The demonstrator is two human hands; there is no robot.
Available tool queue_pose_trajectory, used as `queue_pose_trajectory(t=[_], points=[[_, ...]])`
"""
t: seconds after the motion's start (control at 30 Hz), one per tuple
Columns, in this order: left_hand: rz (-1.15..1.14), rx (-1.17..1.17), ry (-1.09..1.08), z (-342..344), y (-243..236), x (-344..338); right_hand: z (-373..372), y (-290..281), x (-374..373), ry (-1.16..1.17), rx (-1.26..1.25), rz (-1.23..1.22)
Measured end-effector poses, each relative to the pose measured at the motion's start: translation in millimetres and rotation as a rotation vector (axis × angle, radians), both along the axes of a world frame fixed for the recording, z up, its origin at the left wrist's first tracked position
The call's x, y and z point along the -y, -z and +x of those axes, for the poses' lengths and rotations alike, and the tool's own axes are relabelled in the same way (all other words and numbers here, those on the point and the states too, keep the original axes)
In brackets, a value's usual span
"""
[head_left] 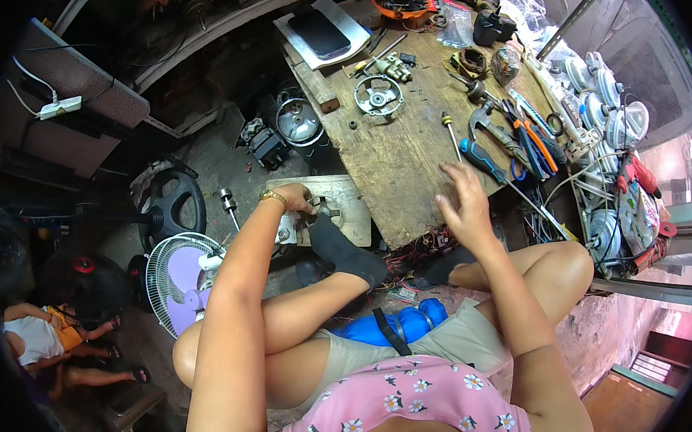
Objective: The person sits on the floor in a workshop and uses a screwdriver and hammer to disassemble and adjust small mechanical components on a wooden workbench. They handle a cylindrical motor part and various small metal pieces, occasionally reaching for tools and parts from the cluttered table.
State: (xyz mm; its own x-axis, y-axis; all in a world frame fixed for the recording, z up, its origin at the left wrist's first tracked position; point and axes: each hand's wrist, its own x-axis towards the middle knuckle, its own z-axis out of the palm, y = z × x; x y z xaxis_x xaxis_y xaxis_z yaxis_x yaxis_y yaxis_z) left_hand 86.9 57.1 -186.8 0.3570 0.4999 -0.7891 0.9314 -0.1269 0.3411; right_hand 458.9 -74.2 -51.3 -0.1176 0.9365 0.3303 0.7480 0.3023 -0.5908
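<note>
My left hand [292, 198] is closed over a low wooden board [346, 191], at a metal piece beside my black-socked foot [332, 247]; what its fingers grip is partly hidden. My right hand [462, 199] is open over the front of the worn plywood bench [384, 175], fingers apart and holding nothing. Just beyond it lie a blue-handled screwdriver [480, 159], a thin yellow-handled screwdriver [451, 134], a hammer [481, 121] and pliers [534, 144]. A round aluminium housing [377, 95] sits on the bench.
A purple-bladed fan [176, 273] stands at my left, near a steering wheel [168, 209]. A metal bucket [296, 126] is left of the bench. Cluttered white parts [614, 113] crowd the right. Another person in a white top [33, 339] is at the lower left.
</note>
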Motion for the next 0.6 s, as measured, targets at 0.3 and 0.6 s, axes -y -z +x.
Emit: queue_pose_trajectory(t=[0.3, 0.6], points=[[0.154, 0.016, -0.191, 19, 16, 19, 7, 16, 7, -0.003, -0.015, -0.028], [0.123, -0.091, -0.148, 33, 22, 12, 17, 21, -7, 0.115, -0.070, 0.079]])
